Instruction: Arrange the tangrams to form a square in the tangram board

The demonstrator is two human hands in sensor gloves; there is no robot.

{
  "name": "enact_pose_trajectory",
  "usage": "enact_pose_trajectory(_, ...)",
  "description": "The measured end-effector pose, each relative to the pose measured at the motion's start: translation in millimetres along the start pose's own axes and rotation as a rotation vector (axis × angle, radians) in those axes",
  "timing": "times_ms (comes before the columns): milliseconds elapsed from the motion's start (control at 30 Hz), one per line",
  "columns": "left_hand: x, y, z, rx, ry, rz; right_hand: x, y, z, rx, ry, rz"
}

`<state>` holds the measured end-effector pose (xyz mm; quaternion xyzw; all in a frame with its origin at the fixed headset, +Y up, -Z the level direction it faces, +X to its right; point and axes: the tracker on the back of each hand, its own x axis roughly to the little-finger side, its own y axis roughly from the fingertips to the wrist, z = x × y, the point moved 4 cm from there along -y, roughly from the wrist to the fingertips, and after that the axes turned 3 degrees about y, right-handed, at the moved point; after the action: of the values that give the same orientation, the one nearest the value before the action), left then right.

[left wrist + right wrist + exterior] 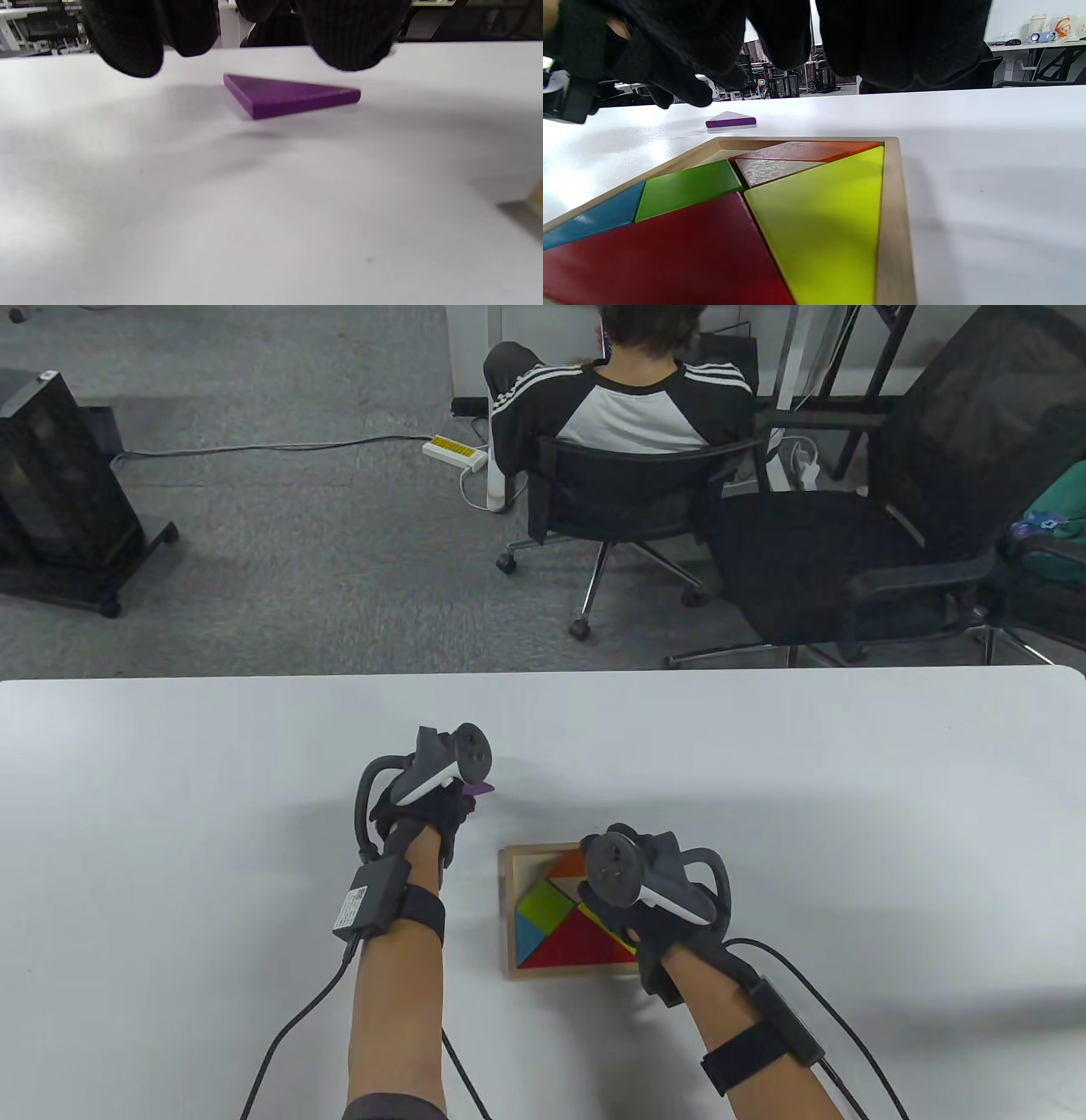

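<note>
the purple triangle lies flat on the surface at 11 o'clock from the tangram board. left hand hovers over it, fingers released, gripping nothing; right hand is relaxed over the board. risk: a thin flat piece may slip from a pinch, or wedge in the remaining 11 o'clock gap if turned wrongly.

Beyond my white table, a person sits top centre; an empty black chair right, a black cabinet upper left.
</note>
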<state>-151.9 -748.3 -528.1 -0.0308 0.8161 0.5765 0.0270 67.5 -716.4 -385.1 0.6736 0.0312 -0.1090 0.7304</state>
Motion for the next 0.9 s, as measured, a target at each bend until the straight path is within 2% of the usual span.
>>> enact_pose_trajectory(233,-8.9,-25.2,-22.0,0.135,-0.124,0.066,7.7,-1.0,1.9,-0.007,-0.011,0.013)
enact_pose_trajectory(400,-7.3,-33.3,-25.3,0.225,-0.092,0.09,13.8,-2.4,5.3,-0.016,-0.012,0.026)
enact_pose_trajectory(633,-15.3,-36.6,-16.9,0.144,-0.202,0.076,18.9,-4.4,9.4,-0.02,-0.032,0.036)
enact_pose_trajectory(800,-9.1,-37.6,-7.3,0.088,-0.131,0.07,19.6,-5.0,10.5,-0.022,-0.039,0.034)
enact_pose_trajectory(900,-9.3,-38.8,-3.2,0.05,-0.151,0.079,20.9,-5.3,9.8,-0.017,-0.047,0.033)
